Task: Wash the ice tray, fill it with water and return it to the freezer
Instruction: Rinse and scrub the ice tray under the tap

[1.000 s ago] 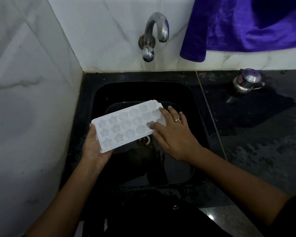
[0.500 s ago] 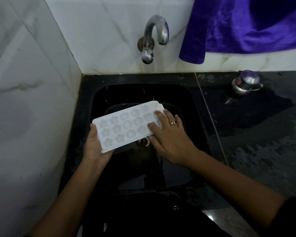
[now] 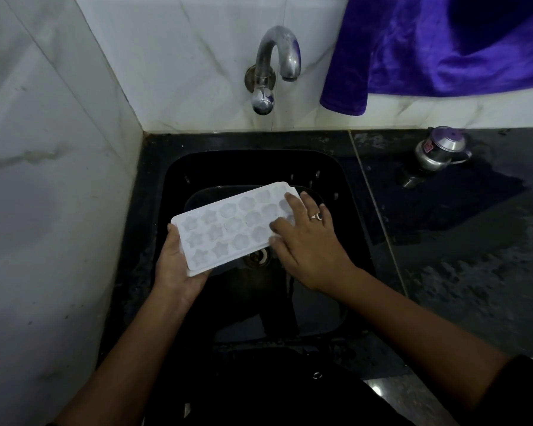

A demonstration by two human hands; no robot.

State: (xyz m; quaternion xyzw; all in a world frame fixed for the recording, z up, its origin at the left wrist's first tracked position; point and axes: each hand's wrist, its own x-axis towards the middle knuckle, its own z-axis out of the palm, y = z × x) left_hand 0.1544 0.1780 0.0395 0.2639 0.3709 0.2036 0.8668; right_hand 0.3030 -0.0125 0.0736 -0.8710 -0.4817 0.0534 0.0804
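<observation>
Ice tray [image 3: 228, 229] is held tilted over the middle of the black sink [image 3: 197, 167], with open room all around it. The tap [image 3: 274, 66] is up at the back edge. The left hand [image 3: 176, 269] grips the tray's near left end, with its fingers hidden under it. The right hand [image 3: 308, 244] rests on the far right end, fingers [image 3: 293, 201] straight and flat.

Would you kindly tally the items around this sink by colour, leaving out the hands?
White: 1, the ice tray
Silver: 2, the tap and the steel pot
Purple: 1, the cloth
Black: 1, the sink
Total: 5
</observation>
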